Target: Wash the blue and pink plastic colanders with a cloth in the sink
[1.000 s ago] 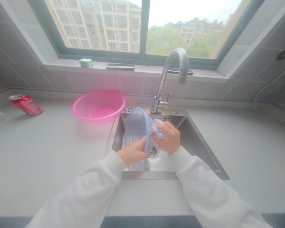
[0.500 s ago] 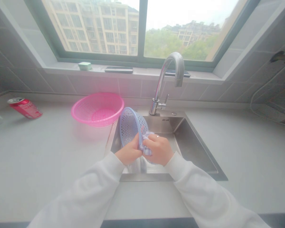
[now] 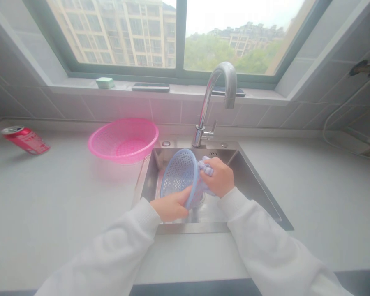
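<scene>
A light blue plastic colander (image 3: 179, 174) with a perforated wall is tilted on its side over the steel sink (image 3: 255, 181), its opening facing left. My left hand (image 3: 172, 204) grips its rim at the near edge, thumb on the inside. In my right hand (image 3: 219, 177) is a crumpled pale purple cloth (image 3: 205, 167), closed in the fingers and held at the outer right side of the colander. Part of the cloth hangs below the hand. The colander's underside is mostly hidden.
A chrome faucet (image 3: 230, 84) rises behind the sink. On the counter (image 3: 64, 213) to the left are a pink colander (image 3: 123, 142) and a red drink can (image 3: 27, 141). A green block (image 3: 105, 82) and a flat dark-edged object (image 3: 151, 87) lie on the windowsill.
The blue colander has moved slightly right and lower. My right hand has moved up and to the right with the cloth, away from my left hand, which still holds the rim.
</scene>
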{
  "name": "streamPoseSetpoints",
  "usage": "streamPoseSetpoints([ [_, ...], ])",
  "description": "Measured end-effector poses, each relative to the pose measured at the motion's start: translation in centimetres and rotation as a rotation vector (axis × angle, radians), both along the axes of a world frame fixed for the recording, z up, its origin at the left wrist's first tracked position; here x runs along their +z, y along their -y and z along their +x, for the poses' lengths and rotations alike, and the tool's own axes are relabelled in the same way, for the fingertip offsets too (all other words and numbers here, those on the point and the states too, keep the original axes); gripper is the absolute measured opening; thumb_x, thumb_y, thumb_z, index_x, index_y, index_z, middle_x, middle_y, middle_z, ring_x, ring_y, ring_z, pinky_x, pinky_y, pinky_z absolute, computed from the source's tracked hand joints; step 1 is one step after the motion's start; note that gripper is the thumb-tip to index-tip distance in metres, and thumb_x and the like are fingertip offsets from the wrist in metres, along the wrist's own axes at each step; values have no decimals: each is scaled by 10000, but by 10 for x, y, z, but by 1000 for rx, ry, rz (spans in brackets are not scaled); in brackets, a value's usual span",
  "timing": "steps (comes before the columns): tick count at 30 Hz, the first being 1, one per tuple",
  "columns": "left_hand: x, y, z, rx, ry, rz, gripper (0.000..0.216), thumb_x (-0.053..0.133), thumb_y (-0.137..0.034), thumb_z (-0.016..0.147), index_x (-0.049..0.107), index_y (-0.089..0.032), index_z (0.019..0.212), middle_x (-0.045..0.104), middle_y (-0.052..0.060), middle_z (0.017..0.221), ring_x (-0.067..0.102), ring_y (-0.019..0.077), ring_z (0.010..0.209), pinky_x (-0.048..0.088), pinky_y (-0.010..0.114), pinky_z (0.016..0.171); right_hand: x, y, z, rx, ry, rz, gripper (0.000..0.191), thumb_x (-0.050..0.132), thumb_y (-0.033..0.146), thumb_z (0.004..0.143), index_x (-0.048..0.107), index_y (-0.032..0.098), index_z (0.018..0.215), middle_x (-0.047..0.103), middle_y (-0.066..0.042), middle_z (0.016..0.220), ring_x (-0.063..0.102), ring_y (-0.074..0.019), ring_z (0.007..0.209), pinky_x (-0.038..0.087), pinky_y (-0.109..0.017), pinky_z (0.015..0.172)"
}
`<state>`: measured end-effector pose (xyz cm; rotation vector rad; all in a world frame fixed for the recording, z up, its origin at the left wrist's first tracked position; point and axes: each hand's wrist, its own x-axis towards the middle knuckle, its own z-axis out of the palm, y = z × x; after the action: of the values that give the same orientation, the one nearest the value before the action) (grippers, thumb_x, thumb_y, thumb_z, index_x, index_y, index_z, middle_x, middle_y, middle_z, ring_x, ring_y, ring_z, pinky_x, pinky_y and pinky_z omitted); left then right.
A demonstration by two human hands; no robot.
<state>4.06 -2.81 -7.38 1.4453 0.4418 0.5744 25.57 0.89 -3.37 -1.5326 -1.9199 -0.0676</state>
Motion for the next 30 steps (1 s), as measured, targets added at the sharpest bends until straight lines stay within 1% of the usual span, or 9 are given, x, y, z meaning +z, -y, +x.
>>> streamPoseSetpoints([
  [3,-4,-1,1,43,8,-33,1015,616,-42,650,343,-302,1591,683,52,1259,567,330,1247,395,490,1140,2,10,-13,65,56,15,228,631,310,748,729,241,941,714,-46,921,649,-216,820,429,-291,675],
  [5,-6,-3,1,62,30,-48,1026,626,-49,652,319,-297,1599,674,58,1283,564,329,1252,388,495,1143,3,15,-20,100,71,25,217,636,297,737,723,242,928,714,-46,910,647,-215,816,430,-290,677],
  [9,-8,-4,3,107,38,-62,1048,649,-51,638,312,-305,1598,602,73,1414,508,351,1338,337,520,1180,4,20,-24,130,80,-11,241,635,292,733,719,242,953,721,-42,922,659,-220,817,434,-299,681],
  [14,1,-7,7,208,87,-112,1069,612,2,584,350,-294,1578,519,83,1518,390,356,1463,262,519,1229,0,24,-27,226,87,-31,233,644,304,729,712,241,943,712,-39,880,659,-212,802,434,-296,681],
  [16,5,-8,8,242,134,-192,1108,629,12,567,327,-309,1584,510,91,1528,400,357,1465,296,512,1213,-2,27,-30,292,122,-28,208,654,314,723,703,235,909,707,-39,859,645,-200,772,422,-291,661],
  [19,9,-9,8,287,201,-313,1196,729,-11,580,227,-363,1607,511,104,1532,444,364,1444,391,503,1153,-6,30,-32,409,222,-8,175,675,349,708,684,231,837,697,-40,829,615,-186,716,376,-290,613],
  [22,11,-9,6,301,239,-365,1220,791,-44,615,173,-377,1614,557,123,1488,486,358,1416,465,475,1085,-7,31,-32,488,298,-3,173,686,367,704,685,241,822,687,-32,801,587,-177,691,323,-292,583],
  [27,19,-9,1,267,300,-435,1192,751,-12,566,245,-362,1587,649,101,1361,566,358,1335,516,472,1022,-4,32,-33,567,353,-57,174,684,361,719,706,245,847,684,-20,798,571,-165,681,285,-299,569],
  [30,25,-8,1,283,367,-477,1079,675,-29,578,332,-339,1553,645,78,1368,546,334,1360,492,480,1068,-1,34,-34,606,414,-99,187,684,379,722,714,239,844,688,-19,805,567,-163,662,231,-307,547],
])
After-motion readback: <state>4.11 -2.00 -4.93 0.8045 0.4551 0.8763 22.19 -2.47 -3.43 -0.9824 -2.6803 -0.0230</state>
